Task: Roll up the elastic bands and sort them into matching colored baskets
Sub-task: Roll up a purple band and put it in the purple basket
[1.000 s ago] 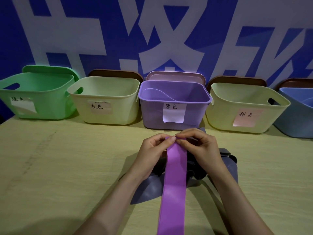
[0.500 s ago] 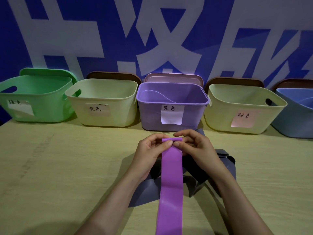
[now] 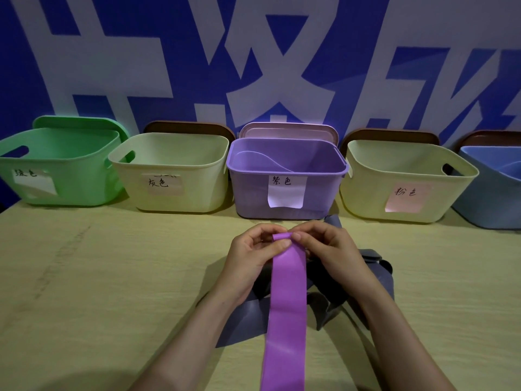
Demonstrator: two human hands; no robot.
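1 new curl atop purple band (image 3: 287, 300)

left hand (image 3: 251, 259), right hand (image 3: 331, 249): pinch grip

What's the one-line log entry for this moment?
stage: far end curled | left hand: pinches purple band end | right hand: pinches same end | purple basket: behind hands | grey bands: underneath
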